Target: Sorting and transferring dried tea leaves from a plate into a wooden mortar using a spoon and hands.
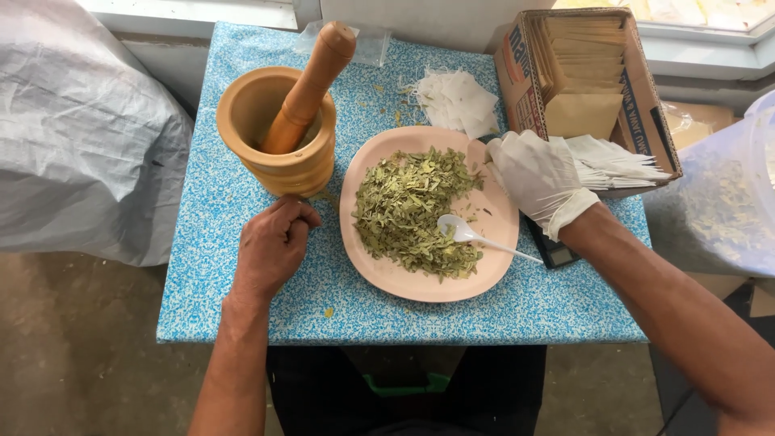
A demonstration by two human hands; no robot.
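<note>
My left hand (273, 242), bare, rests as a loose fist on the blue patterned table (242, 315), just below a wooden mortar (278, 153) with a wooden pestle (311, 85) leaning in it. My right hand (537, 179), in a white glove, lies at the right rim of a pink plate (404, 282), over a dark flat device (553, 250), with its fingers by a stack of white paper pieces (617, 161). On the plate are a heap of dried green leaves (412, 210) and a white plastic spoon (476, 236). Whether the gloved fingers pinch a paper is unclear.
A cardboard box (642, 105) of tan envelopes stands at the back right. More white paper pieces (456, 98) lie behind the plate. A grey sack (81, 137) stands left of the table. A clear plastic tub (726, 202) with leaves is at the right.
</note>
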